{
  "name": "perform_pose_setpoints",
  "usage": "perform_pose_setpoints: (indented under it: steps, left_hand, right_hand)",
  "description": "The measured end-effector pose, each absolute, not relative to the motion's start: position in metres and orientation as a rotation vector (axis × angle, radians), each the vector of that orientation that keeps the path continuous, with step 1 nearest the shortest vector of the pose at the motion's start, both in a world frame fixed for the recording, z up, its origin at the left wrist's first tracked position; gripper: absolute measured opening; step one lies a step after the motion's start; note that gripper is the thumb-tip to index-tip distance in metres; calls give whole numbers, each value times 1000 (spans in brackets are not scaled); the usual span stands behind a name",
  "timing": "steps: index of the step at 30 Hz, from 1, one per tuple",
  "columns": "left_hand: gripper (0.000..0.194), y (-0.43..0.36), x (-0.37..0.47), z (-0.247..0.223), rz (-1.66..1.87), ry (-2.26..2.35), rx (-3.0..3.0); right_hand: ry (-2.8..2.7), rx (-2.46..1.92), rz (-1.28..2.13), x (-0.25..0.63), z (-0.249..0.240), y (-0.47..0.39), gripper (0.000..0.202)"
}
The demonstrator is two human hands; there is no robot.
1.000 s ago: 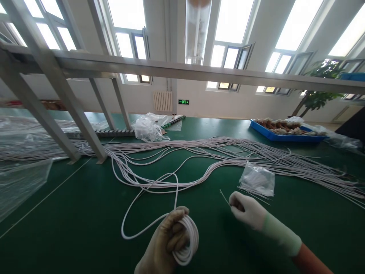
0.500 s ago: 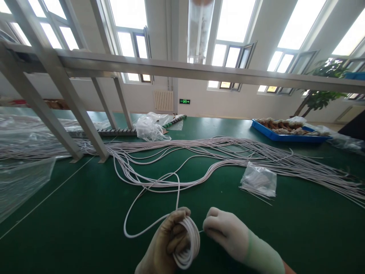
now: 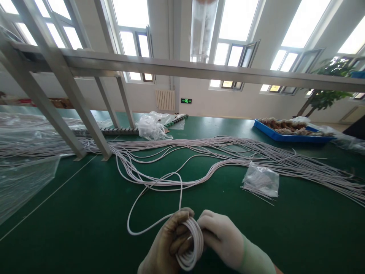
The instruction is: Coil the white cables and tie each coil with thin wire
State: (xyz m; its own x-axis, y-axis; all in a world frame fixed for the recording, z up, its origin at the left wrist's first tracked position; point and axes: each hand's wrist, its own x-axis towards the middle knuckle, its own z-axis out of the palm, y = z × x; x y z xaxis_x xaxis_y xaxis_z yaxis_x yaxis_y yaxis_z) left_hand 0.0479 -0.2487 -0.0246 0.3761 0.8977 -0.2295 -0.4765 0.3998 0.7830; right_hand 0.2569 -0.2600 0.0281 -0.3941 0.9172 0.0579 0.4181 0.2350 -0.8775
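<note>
My left hand [image 3: 168,243], in a brownish stained glove, is closed around a coil of white cable [image 3: 195,243] at the bottom centre. From the coil a loose loop of the cable [image 3: 129,217] runs up and left over the green table to the long bundle of cables [image 3: 199,142]. My right hand [image 3: 222,236], in a white glove with a green cuff, has its fingers pinched together against the right side of the coil. Whatever lies between its fingertips is hidden.
A clear bag with thin white pieces [image 3: 261,180] lies right of centre on the table [image 3: 85,228]. Metal frame posts [image 3: 82,114] stand at the left, beside plastic sheeting [image 3: 25,182]. Further back are a crumpled bag [image 3: 151,125] and a blue tray [image 3: 296,138].
My right hand has moved left to the coil, closing the gap that a thin strand spanned before. My left hand still holds the coil. The view has shifted slightly.
</note>
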Motion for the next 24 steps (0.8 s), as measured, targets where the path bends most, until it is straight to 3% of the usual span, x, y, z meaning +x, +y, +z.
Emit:
perform_pose_setpoints:
  steps: [3, 7, 12, 17, 24]
  left_hand:
    - [52, -254, 43, -32, 1035, 775, 831]
    - [55, -252, 37, -40, 1072, 788, 1079]
    - [48, -247, 41, -27, 1027, 985, 1138]
    - [39, -252, 50, -6, 1023, 1001, 952]
    - [50, -258, 58, -14, 1077, 993, 788]
  right_hand:
    - [-1793, -1241, 1163, 250, 34, -265, 14]
    - [-1622, -1118, 1373, 247, 32, -271, 45]
    - [-1580, -1418, 1232, 234, 18, -274, 82]
    - [-1667, -1432, 907, 223, 9, -272, 43]
    - [-1896, -1244, 692, 236, 12, -266, 45]
